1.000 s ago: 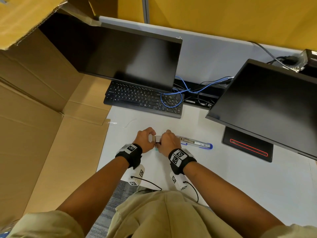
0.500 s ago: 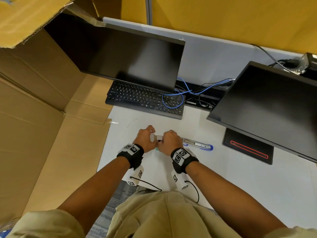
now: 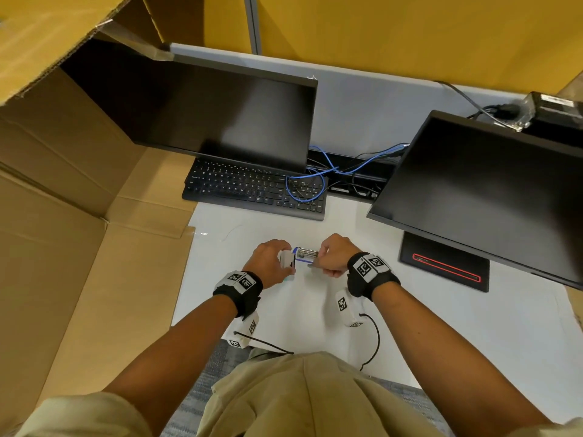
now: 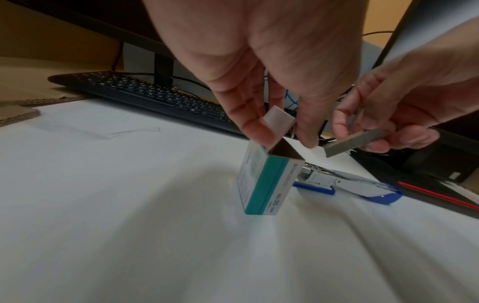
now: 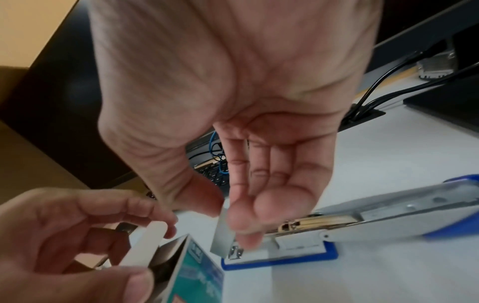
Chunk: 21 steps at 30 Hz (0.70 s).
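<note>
A small teal and white staple box (image 4: pixel 264 184) stands upright on the white table (image 3: pixel 473 342), its top flap open. My left hand (image 4: pixel 283 137) pinches the box at its open top. My right hand (image 5: pixel 225 217) pinches a grey strip of staples (image 5: pixel 223 231) between thumb and fingers, just right of the box and above the table. A blue and grey stapler (image 5: pixel 362 223) lies swung open on the table behind both hands, its metal channel exposed. In the head view the box (image 3: pixel 287 260) and stapler (image 3: pixel 305 253) show between the two hands.
A black keyboard (image 3: pixel 252 187) with a blue cable (image 3: pixel 306 184) looped on it lies behind the hands. Two dark monitors (image 3: pixel 220 111) (image 3: pixel 492 184) stand at the back. A large open cardboard box (image 3: pixel 63 216) fills the left side. A black stand base (image 3: pixel 444 266) sits to the right.
The hands, close together at the box before, have parted. My right hand has moved right, over the stapler, with the staple strip out of the box. The left hand stays on the box.
</note>
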Motion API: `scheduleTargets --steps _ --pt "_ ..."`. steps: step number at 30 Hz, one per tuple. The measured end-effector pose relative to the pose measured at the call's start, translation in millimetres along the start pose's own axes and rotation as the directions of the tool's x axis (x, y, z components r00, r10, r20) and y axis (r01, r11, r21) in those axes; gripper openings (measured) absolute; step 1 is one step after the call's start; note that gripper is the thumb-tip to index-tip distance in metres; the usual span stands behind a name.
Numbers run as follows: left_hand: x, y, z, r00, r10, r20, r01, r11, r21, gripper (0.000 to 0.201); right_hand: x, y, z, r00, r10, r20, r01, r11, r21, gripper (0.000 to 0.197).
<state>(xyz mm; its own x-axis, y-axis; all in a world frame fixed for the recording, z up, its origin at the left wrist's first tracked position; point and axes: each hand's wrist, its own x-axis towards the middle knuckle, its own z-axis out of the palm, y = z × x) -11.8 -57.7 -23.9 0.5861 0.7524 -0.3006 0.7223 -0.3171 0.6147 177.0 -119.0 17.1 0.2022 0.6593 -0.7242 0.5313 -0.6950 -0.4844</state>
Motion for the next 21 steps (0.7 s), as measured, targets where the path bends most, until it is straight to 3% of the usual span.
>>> scheduleTargets --steps 8,14,21 --pt "5 9 10 0.995 0.039 0.097 -0.056 0.984 0.171 0.07 1 18 6 0.995 0.013 -0.095 -0.016 0.999 -0.03 0.03" --pt "6 6 10 0.995 0.071 0.067 -0.083 0.977 0.197 0.051 3 32 7 0.988 0.033 -0.15 -0.036 0.999 -0.014 0.028" --pt "6 6 12 0.996 0.048 0.081 -0.065 0.971 0.23 0.055 6 37 8 0.981 0.022 -0.193 -0.021 1.0 0.008 0.026"
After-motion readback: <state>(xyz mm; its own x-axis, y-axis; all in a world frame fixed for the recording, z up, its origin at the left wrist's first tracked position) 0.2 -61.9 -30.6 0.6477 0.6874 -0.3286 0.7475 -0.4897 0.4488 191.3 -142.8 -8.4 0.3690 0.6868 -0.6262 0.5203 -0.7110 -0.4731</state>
